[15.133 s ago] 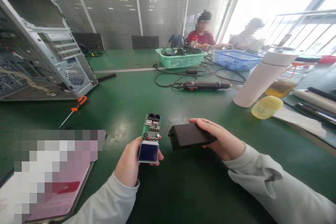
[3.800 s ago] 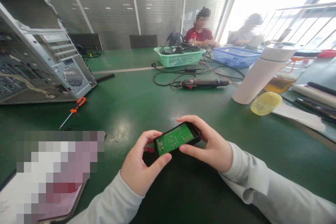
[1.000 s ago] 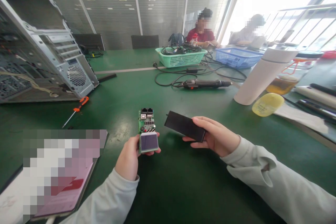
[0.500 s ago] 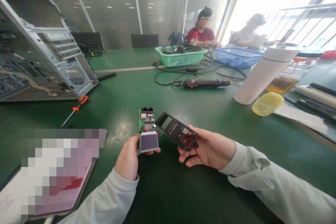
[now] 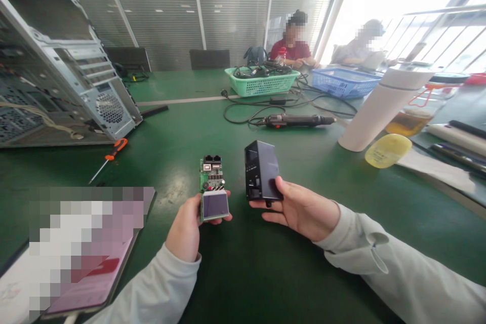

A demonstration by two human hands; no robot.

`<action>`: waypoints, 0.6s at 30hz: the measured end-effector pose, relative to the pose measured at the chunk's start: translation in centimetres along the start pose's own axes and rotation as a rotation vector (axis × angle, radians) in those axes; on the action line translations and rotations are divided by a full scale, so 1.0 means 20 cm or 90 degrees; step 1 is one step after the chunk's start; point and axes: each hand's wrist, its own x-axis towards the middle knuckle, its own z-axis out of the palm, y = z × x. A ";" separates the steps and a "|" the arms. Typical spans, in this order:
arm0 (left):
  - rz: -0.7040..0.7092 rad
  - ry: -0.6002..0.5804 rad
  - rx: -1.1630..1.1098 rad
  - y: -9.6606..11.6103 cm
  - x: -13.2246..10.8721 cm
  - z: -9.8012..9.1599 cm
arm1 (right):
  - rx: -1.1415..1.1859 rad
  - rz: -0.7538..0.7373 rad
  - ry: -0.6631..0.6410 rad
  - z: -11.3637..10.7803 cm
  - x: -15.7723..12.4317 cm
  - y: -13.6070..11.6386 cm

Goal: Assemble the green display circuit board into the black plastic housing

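My left hand (image 5: 189,225) is closed around the lower end of a green circuit board (image 5: 214,178). A small grey display covers the board's near end, and dark sockets sit at its far end. To the right, my right hand (image 5: 299,207) grips a black plastic housing (image 5: 266,169) by its lower right edge. The housing stands turned on its side, with its smooth side wall toward me and its face with cut-outs toward the board. A narrow gap separates board and housing. The fingers under each piece are partly hidden.
An open metal computer case (image 5: 76,61) and an orange-handled screwdriver (image 5: 110,157) are at left, above a blurred tablet (image 5: 102,263). Beyond my hands lies a corded electric screwdriver (image 5: 296,120). A green basket (image 5: 261,83), blue basket (image 5: 343,83) and white tumbler (image 5: 381,106) stand farther off; two people sit behind.
My right hand has rotated the black housing from a slanted, face-up pose to a more upright one, showing its side wall, and moved it away from the board. My left hand stays put.
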 end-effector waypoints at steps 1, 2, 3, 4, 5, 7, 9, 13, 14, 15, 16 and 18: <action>0.002 0.000 0.003 0.00 0.00 0.00 | -0.030 -0.010 0.018 0.01 0.00 0.00; 0.003 -0.001 0.004 0.00 0.00 0.00 | -0.065 -0.027 0.041 0.01 0.00 0.00; 0.002 -0.002 0.004 0.00 0.00 0.00 | -0.109 -0.054 0.066 0.01 0.00 0.00; 0.000 -0.004 0.002 0.00 0.00 -0.01 | -0.162 -0.091 0.093 0.02 0.00 -0.01; -0.004 -0.005 -0.001 0.00 0.00 -0.01 | -0.226 -0.138 0.121 0.01 0.00 -0.01; -0.010 -0.005 -0.004 0.00 0.00 -0.01 | -0.374 -0.233 0.183 0.01 0.00 -0.03; -0.011 -0.005 -0.005 0.00 0.00 -0.01 | -0.511 -0.290 0.251 0.00 -0.01 -0.04; -0.009 -0.006 -0.010 0.00 0.01 -0.01 | -0.738 -0.397 0.345 -0.02 -0.03 -0.06; -0.009 -0.005 -0.012 0.00 0.01 -0.01 | -0.798 -0.433 0.345 -0.02 -0.04 -0.06; -0.009 -0.003 -0.013 -0.01 0.01 -0.01 | -0.856 -0.467 0.340 -0.01 -0.04 -0.06; -0.010 -0.001 -0.014 -0.01 0.01 -0.01 | -0.912 -0.495 0.334 -0.01 -0.05 -0.06; -0.010 0.003 -0.018 -0.01 0.01 -0.01 | -1.018 -0.534 0.331 0.01 -0.07 -0.05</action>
